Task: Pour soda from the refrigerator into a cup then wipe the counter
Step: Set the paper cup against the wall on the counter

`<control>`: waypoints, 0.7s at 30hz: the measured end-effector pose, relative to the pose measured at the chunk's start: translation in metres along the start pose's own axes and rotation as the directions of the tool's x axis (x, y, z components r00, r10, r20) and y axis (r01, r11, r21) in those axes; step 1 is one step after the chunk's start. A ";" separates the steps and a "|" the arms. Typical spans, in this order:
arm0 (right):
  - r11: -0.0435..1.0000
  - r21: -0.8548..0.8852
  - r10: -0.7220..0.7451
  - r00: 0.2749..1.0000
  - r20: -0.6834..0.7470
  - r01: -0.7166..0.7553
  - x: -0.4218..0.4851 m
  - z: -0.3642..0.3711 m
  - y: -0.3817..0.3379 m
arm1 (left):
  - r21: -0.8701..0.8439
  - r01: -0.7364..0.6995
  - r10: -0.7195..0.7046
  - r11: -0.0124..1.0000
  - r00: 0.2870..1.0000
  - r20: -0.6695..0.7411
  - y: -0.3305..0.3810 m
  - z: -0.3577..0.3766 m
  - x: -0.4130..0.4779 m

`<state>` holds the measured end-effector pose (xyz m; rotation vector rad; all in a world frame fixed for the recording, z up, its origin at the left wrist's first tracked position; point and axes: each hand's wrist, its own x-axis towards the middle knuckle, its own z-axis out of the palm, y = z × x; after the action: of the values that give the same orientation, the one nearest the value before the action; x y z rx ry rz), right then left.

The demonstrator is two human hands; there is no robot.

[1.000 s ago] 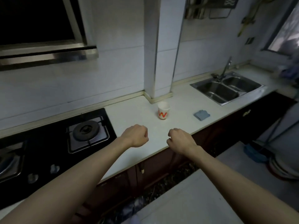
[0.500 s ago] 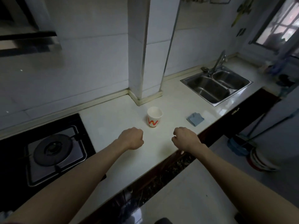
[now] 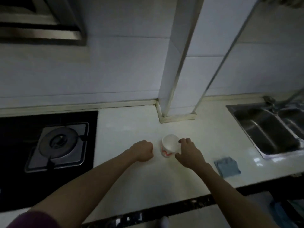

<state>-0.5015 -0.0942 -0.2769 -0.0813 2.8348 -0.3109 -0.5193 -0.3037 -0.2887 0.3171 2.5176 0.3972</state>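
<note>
White paper cup (image 3: 170, 145), marked in red, stands upright and apparently empty on the table (image 3: 131, 129). It is being touched at rim and side by the right hand (image 3: 189, 153), whose fingers are curled round it; the left hand (image 3: 143, 150) is clenched just beside it, holding nothing. No soda is seen, so fetching, pouring and wiping with the blue cloth (image 3: 227, 166) are judged still to be done.

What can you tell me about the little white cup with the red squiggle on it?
The cup looks like paper, white with a red wavy mark low on its side. It stands upright on the pale counter, in front of the tiled pillar. Its mouth is open and it looks empty inside. The right hand curls round its right side at the rim; the left hand, a fist, rests beside it, apart.
</note>
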 end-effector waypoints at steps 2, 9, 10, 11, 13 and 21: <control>0.997 0.024 -0.075 0.996 0.036 0.075 0.019 -0.002 0.007 | -0.161 0.071 -0.073 0.984 0.997 -0.007 0.002 0.003 0.009; 0.964 -0.040 -0.255 0.959 0.127 0.261 0.060 0.014 0.011 | -0.827 0.229 -0.261 0.513 0.960 0.104 0.020 0.018 0.020; 0.958 -0.054 -0.275 0.954 0.120 0.283 0.063 0.016 0.009 | -0.852 0.223 -0.253 0.473 0.961 0.111 0.021 0.019 0.023; 0.951 -0.066 -0.295 0.949 0.115 0.303 0.066 0.017 0.006 | -0.873 0.213 -0.241 0.439 0.964 0.114 0.023 0.019 0.025; 0.943 -0.077 -0.313 0.943 0.117 0.323 0.073 0.014 -0.003 | -0.910 0.192 -0.220 0.367 0.969 0.116 0.024 0.017 0.028; 0.922 -0.067 -0.372 0.919 0.128 0.382 0.131 -0.019 -0.083 | -0.987 0.043 -0.309 0.157 0.951 -0.008 -0.034 -0.028 0.033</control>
<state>-0.6303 -0.1824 -0.2767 -0.6514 2.7029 -0.2471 -0.5666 -0.3309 -0.2945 -0.6030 1.8291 1.9246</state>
